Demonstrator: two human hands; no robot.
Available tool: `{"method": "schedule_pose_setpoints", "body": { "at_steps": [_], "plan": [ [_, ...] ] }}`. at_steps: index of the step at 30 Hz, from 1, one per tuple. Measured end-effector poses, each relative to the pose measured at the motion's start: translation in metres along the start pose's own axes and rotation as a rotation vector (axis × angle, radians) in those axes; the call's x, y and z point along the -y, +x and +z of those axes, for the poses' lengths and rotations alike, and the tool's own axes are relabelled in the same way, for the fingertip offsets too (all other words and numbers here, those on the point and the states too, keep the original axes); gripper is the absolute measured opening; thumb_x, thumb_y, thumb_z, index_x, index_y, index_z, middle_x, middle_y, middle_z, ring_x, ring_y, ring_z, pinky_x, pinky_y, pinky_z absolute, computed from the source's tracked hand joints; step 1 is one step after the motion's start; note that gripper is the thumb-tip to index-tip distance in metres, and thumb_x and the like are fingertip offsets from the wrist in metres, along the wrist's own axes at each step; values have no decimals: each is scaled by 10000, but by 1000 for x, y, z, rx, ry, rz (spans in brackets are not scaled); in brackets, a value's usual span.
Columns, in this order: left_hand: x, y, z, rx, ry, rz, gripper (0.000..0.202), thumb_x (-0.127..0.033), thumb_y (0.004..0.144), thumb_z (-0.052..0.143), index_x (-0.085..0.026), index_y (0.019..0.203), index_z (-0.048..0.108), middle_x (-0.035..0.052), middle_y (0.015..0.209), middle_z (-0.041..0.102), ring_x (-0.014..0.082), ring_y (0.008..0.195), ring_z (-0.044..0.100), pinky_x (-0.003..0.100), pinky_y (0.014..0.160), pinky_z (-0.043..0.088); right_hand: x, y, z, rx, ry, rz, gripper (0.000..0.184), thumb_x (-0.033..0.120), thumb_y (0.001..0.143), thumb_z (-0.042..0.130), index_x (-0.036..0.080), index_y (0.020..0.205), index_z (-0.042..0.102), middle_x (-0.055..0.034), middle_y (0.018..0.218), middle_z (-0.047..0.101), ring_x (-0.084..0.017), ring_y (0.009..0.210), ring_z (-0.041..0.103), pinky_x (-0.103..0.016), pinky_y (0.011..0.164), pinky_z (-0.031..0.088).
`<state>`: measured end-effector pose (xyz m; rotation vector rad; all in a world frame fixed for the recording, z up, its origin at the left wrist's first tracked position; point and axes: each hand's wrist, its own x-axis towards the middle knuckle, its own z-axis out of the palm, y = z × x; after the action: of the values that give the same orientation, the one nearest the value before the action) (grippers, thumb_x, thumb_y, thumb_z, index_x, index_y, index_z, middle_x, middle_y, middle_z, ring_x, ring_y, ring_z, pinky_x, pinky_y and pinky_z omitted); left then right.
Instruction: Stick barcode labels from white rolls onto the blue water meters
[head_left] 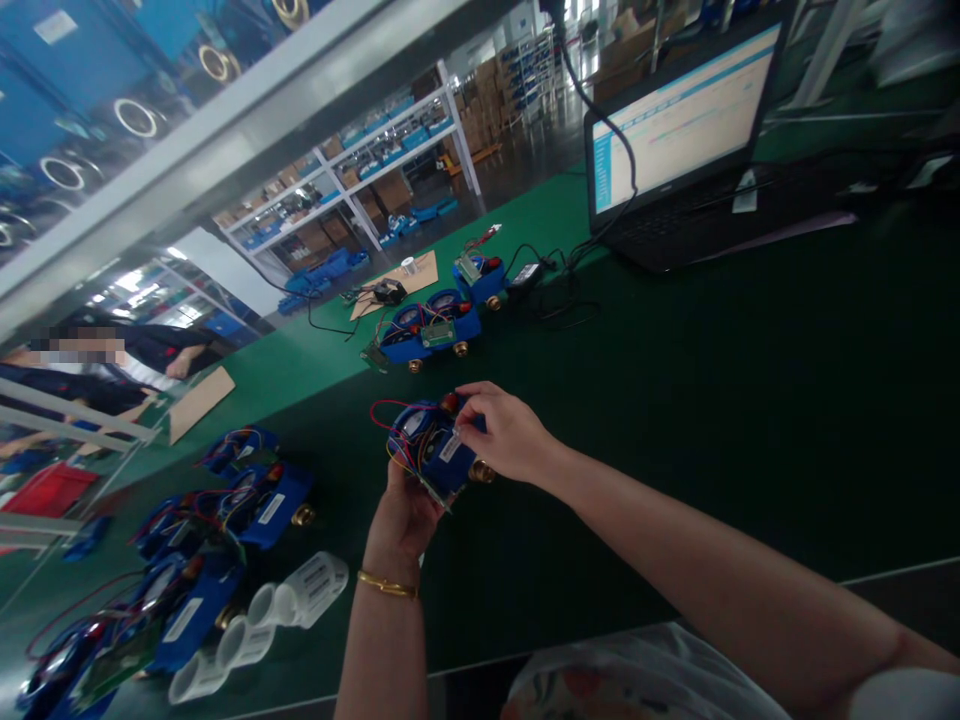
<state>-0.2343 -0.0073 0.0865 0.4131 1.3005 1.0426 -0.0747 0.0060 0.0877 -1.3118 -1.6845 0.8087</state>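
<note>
Left hand [405, 515] cupped upward — right hand [506, 432] pinching.

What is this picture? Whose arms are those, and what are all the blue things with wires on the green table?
The camera sits on a person's head, looking down, so the two arms are that person's own. The left hand, with a gold bracelet, holds a blue device with red and blue wires from below. The right hand grips it from the top. More blue devices lie on the green table: a group at the lower left and a few farther back. White plastic pieces lie near the left group. An open laptop glows behind.
</note>
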Motion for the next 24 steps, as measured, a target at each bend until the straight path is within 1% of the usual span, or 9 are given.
{"method": "schedule_pose_setpoints", "body": {
  "at_steps": [8, 10, 11, 14, 17, 19, 21, 23, 24],
  "plan": [
    [4, 3, -2, -20, -29, -6, 338, -421, 857, 453, -148, 1022, 565, 60, 775, 659, 152, 657, 637, 269, 600, 533, -1, -4, 4, -47, -10, -18, 122, 61, 791, 592, 159, 720, 607, -69, 1163, 515, -224, 1042, 509, -376, 852, 436],
    [6, 4, -3, -7, -39, -10, 340, -425, 863, 437, -145, 1004, 568, 55, 759, 656, 148, 654, 636, 267, 605, 531, -2, -7, 9, -70, -22, -33, 95, 92, 766, 642, 162, 726, 591, -70, 1187, 502, -235, 1063, 491, -394, 867, 426],
    [7, 5, -3, 10, -42, -12, 340, -425, 865, 434, -144, 1002, 569, 55, 762, 655, 147, 656, 636, 264, 606, 529, -3, -8, 11, -81, -35, -42, 117, 115, 739, 681, 162, 725, 575, -75, 1198, 494, -246, 1077, 478, -404, 872, 421],
    [11, 5, -5, 47, -48, -6, 340, -420, 868, 429, -138, 996, 570, 59, 782, 655, 147, 653, 632, 258, 593, 521, -6, -11, 18, -124, -55, -66, 286, 169, 630, 782, 168, 736, 516, -89, 1208, 480, -277, 1096, 449, -429, 861, 415],
    [16, 7, -9, 19, -55, 6, 313, -401, 855, 465, -137, 990, 564, 59, 797, 656, 157, 658, 633, 279, 607, 524, -17, -8, 18, -161, 51, -59, 408, 168, 591, 786, 194, 875, 493, -50, 1116, 519, -248, 1014, 497, -403, 818, 437],
    [20, 11, -12, 15, -56, 9, 296, -386, 825, 523, -145, 994, 556, 60, 820, 660, 167, 686, 637, 299, 636, 528, -30, -4, 15, -119, 191, -55, 404, 168, 647, 723, 215, 971, 484, -20, 1064, 534, -217, 965, 525, -365, 778, 465],
    [25, 14, -16, 44, -53, 36, 297, -376, 793, 574, -144, 976, 552, 64, 844, 662, 165, 709, 639, 301, 675, 528, -45, -1, 11, -15, 300, -90, 328, 187, 727, 624, 229, 1029, 505, -19, 1091, 522, -209, 999, 517, -351, 777, 483],
    [31, 14, -20, 77, -58, 86, 309, -381, 771, 602, -129, 943, 554, 75, 859, 662, 154, 714, 638, 289, 705, 523, -58, -2, 10, 100, 322, -156, 348, 234, 786, 543, 253, 1131, 502, -26, 1180, 482, -220, 1087, 473, -382, 850, 470],
    [34, 12, -21, 80, -65, 110, 323, -388, 760, 612, -119, 930, 554, 82, 861, 662, 152, 709, 637, 282, 707, 521, -64, -5, 12, 145, 306, -189, 380, 265, 811, 511, 269, 1190, 476, -25, 1228, 455, -227, 1133, 441, -410, 910, 438]
  ]
}}
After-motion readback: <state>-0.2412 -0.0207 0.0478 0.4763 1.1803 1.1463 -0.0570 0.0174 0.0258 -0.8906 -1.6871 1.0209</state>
